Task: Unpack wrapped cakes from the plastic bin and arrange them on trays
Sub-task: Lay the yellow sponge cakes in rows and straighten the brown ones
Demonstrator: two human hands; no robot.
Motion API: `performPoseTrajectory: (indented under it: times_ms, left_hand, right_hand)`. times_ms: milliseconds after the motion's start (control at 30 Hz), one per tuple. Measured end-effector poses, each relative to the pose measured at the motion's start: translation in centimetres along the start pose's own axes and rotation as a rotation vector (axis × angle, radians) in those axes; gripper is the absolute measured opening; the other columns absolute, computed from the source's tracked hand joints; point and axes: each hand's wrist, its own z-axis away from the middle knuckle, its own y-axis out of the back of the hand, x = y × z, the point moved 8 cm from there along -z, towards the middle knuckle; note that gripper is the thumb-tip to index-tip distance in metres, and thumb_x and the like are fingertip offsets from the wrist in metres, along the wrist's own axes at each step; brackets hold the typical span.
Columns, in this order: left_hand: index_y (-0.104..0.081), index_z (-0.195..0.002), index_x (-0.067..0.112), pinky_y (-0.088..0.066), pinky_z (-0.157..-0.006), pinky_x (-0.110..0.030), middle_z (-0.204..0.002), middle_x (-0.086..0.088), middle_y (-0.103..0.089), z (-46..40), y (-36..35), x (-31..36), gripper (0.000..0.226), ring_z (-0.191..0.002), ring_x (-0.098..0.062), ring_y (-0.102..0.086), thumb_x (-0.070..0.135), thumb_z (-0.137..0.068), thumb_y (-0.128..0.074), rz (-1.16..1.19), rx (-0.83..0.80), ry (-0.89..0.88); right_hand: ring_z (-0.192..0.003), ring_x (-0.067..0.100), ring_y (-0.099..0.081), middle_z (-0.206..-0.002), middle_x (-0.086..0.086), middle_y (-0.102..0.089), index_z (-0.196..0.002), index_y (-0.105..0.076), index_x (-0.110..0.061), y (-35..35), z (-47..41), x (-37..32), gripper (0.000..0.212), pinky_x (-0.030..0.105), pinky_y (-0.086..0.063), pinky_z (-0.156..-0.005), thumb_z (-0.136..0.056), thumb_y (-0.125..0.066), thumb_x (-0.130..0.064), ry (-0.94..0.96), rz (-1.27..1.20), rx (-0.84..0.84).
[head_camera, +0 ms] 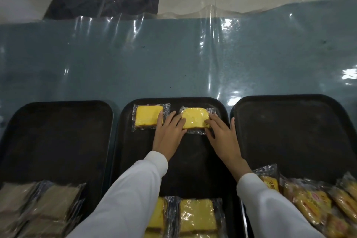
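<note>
- Trays: three dark ones across the lower frame on the blue surface; middle tray carries the cakes.
- Left hand and right hand, fingers flat, press the right cake, grip released.
- Left cake lies just beside.

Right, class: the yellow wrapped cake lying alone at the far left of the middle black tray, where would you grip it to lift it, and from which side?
Grip the yellow wrapped cake across its two long edges, coming straight down from above. It lies flat on the middle black tray, so only the top and sides are reachable; its crimped wrapper ends would probably crumple.
</note>
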Motion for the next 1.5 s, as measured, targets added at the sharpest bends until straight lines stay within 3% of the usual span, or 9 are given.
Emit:
performPoseTrajectory:
  times_ms: [267,367,467,600,700,800,1067,1333,1500]
  left_hand:
    - [-0.055,-0.143,0.020,-0.022,-0.122,-0.059,-0.150,-0.005,-0.053,-1.4,-0.4,-0.6,0.047,-0.147,-0.028,-0.038,0.039,-0.100,-0.059,0.030,-0.080,0.059]
    - [-0.048,-0.149,0.020,-0.020,-0.125,-0.057,-0.156,-0.006,-0.046,-0.1,0.4,-0.2,0.052,-0.152,-0.027,-0.030,0.041,-0.101,-0.056,0.093,-0.110,0.050]
    - [-0.044,-0.152,0.023,-0.017,-0.127,-0.052,-0.160,-0.003,-0.040,2.3,1.7,0.0,0.051,-0.154,-0.024,-0.024,0.041,-0.104,-0.050,0.162,-0.117,0.064]
    - [-0.046,-0.152,0.026,-0.016,-0.128,-0.044,-0.161,0.004,-0.038,6.5,3.4,1.5,0.043,-0.154,-0.015,-0.023,0.034,-0.110,-0.037,0.358,-0.180,-0.001]
    - [-0.045,-0.152,0.032,-0.017,-0.128,-0.041,-0.160,0.011,-0.037,10.4,4.4,3.5,0.043,-0.151,-0.008,-0.026,0.039,-0.110,-0.038,0.426,-0.245,-0.104]
    - [-0.044,-0.151,0.035,-0.022,-0.125,-0.037,-0.156,0.013,-0.043,14.1,4.9,4.8,0.046,-0.144,-0.008,-0.036,0.047,-0.107,-0.042,0.454,-0.317,-0.116]
    - [-0.063,-0.133,0.041,-0.023,-0.122,-0.036,-0.142,0.015,-0.055,21.1,4.8,7.5,0.035,-0.131,-0.010,-0.050,0.050,-0.101,-0.054,0.437,-0.348,-0.174]
    - [-0.077,-0.114,0.040,-0.029,-0.118,-0.043,-0.145,0.011,-0.057,24.1,3.4,8.3,0.027,-0.134,-0.016,-0.049,0.051,-0.096,-0.062,0.396,-0.413,-0.222]
    - [-0.075,-0.117,0.037,-0.010,-0.126,-0.046,-0.151,0.014,-0.051,23.5,3.4,8.5,0.030,-0.142,-0.010,-0.040,0.050,-0.100,-0.055,0.356,-0.412,-0.144]
  right_hand:
    - [-0.159,0.014,0.001,-0.172,-0.005,-0.016,-0.160,-0.033,-0.028,-1.9,-0.8,0.3,0.060,0.066,-0.001,-0.125,-0.106,-0.044,-0.050,-0.017,0.054,-0.251]
    - [-0.159,0.012,0.006,-0.173,-0.005,-0.012,-0.161,-0.030,-0.030,-0.7,0.1,0.3,0.061,0.064,-0.005,-0.126,-0.105,-0.046,-0.047,-0.018,-0.004,-0.254]
    - [-0.160,0.012,0.000,-0.172,-0.006,-0.016,-0.159,-0.033,-0.032,1.4,2.1,0.4,0.058,0.059,-0.002,-0.127,-0.105,-0.049,-0.045,-0.040,-0.051,-0.231]
    - [-0.156,0.015,-0.023,-0.165,-0.005,-0.034,-0.144,-0.054,-0.027,3.5,6.1,-0.1,0.042,0.055,-0.011,-0.128,-0.104,-0.056,-0.037,-0.024,-0.165,-0.269]
    - [-0.143,0.015,-0.048,-0.156,-0.004,-0.049,-0.133,-0.064,-0.025,4.9,9.5,0.0,0.032,0.052,-0.020,-0.126,-0.102,-0.061,-0.034,-0.020,-0.203,-0.239]
    - [-0.131,0.013,-0.059,-0.149,-0.006,-0.057,-0.128,-0.067,-0.025,5.9,13.1,-0.4,0.029,0.051,-0.028,-0.124,-0.100,-0.064,-0.034,-0.004,-0.212,-0.217]
    - [-0.127,0.002,-0.057,-0.141,-0.017,-0.060,-0.126,-0.066,-0.034,4.4,21.2,-3.1,0.029,0.051,-0.033,-0.121,-0.098,-0.063,-0.043,0.096,-0.282,-0.334]
    - [-0.140,-0.010,-0.037,-0.144,-0.026,-0.054,-0.107,-0.072,-0.039,3.2,26.2,-4.2,0.027,0.053,-0.020,-0.126,-0.095,-0.053,-0.054,0.140,-0.260,-0.388]
    - [-0.150,-0.001,-0.029,-0.152,-0.020,-0.050,-0.120,-0.069,-0.034,3.0,26.3,-4.3,0.032,0.056,-0.017,-0.126,-0.096,-0.051,-0.046,0.162,-0.173,-0.303]
